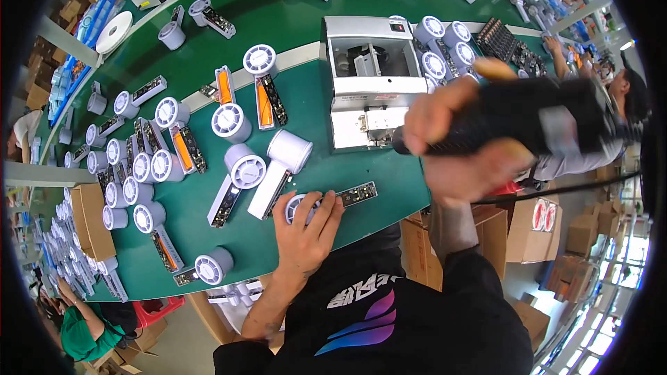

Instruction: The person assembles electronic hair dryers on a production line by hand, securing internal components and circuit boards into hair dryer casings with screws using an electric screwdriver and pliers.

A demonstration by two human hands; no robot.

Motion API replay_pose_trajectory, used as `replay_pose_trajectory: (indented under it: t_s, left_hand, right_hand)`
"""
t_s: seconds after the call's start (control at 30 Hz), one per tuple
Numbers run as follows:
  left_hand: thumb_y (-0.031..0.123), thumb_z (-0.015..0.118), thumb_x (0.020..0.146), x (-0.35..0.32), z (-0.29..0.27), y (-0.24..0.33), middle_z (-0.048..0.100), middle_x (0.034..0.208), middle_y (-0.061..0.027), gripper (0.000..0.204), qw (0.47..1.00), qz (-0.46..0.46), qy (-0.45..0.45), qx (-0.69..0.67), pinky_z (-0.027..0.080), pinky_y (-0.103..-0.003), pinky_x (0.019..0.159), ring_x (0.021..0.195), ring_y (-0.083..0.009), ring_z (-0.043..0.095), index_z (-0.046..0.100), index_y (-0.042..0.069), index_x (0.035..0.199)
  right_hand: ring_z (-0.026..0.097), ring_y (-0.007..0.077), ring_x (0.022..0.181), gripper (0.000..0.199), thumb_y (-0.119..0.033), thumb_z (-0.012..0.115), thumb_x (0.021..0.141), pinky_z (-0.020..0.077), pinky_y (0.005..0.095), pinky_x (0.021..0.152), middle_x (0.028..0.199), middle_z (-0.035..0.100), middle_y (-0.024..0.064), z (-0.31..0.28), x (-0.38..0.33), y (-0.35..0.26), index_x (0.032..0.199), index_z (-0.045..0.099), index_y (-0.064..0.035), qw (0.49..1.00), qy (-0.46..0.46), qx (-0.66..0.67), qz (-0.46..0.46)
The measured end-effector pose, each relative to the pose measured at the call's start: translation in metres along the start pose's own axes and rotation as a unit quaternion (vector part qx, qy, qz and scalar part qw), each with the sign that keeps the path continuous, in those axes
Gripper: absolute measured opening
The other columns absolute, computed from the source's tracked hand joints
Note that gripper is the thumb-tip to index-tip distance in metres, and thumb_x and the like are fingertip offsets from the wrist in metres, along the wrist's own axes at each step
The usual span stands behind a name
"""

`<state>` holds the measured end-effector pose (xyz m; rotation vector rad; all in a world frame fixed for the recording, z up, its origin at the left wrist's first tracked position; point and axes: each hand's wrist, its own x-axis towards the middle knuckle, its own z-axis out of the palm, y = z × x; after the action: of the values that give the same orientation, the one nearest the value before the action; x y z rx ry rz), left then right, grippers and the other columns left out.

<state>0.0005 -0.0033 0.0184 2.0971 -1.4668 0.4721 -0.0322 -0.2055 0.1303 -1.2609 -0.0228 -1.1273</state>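
Observation:
My left hand [306,236] is closed over the round lilac head of a handheld fan lying near the bench's front edge. That fan's opened handle [359,195] points right and bares a circuit board. Raised at the right, my right hand [445,132] grips a thick black power screwdriver [535,118], blurred by motion, with its tip pointing left and a cord at its back end. Just beyond my left hand lie a fan [288,151] with its pale handle toward me and another fan [246,170] with its board exposed.
A silver box-shaped machine [373,85] with an open top stands at the bench's middle. Several more fans [167,165] crowd the left, beside a cardboard box [94,222]. Behind runs a green conveyor belt [250,0] carrying fans. Co-workers sit at left and right.

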Motion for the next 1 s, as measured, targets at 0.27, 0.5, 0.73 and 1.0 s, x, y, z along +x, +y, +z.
replay_pose_trajectory:
  t_s: [0.27,0.5,0.73,1.0]
  left_hand:
    - [0.010,0.076,0.078,0.000,0.002,0.002,0.067,0.108,-0.0024,0.020,1.000,-0.015,-0.002,-0.007,0.044,-0.051,0.091,0.102,-0.0209,0.060,0.073,0.006,0.097]
    - [0.009,0.082,0.073,0.005,0.001,0.002,0.068,0.106,-0.0024,0.023,1.000,-0.022,-0.003,-0.013,0.043,-0.051,0.093,0.100,-0.0218,0.062,0.072,0.005,0.094]
    - [0.009,0.082,0.073,0.003,0.002,0.003,0.069,0.105,-0.0026,0.023,0.999,-0.029,-0.007,-0.011,0.043,-0.051,0.095,0.100,-0.0221,0.062,0.072,0.005,0.094]
    - [0.009,0.082,0.074,0.003,0.001,0.004,0.069,0.105,-0.0025,0.023,0.999,-0.032,-0.008,-0.013,0.043,-0.051,0.095,0.101,-0.0218,0.062,0.072,0.006,0.094]
  right_hand:
    - [0.050,0.0142,0.047,0.067,-0.053,0.060,0.095,0.0404,0.0279,0.043,0.064,0.054,0.0098,0.003,0.016,0.018,0.117,0.045,0.0083,0.992,-0.018,-0.124,0.011]
    - [0.047,0.0140,0.046,0.081,-0.070,0.058,0.087,0.0400,0.0286,0.044,0.066,0.048,0.0037,-0.023,-0.029,0.009,0.126,0.041,-0.0020,0.993,0.027,-0.052,0.107]
    - [0.046,0.0141,0.045,0.079,-0.073,0.051,0.089,0.0412,0.0289,0.043,0.066,0.046,0.0041,-0.026,-0.043,0.003,0.126,0.038,-0.0053,0.985,0.005,-0.052,0.163]
    - [0.046,0.0137,0.045,0.076,-0.071,0.053,0.089,0.0406,0.0281,0.044,0.066,0.047,0.0044,-0.028,-0.048,0.008,0.125,0.039,-0.0058,0.985,0.009,-0.052,0.167]
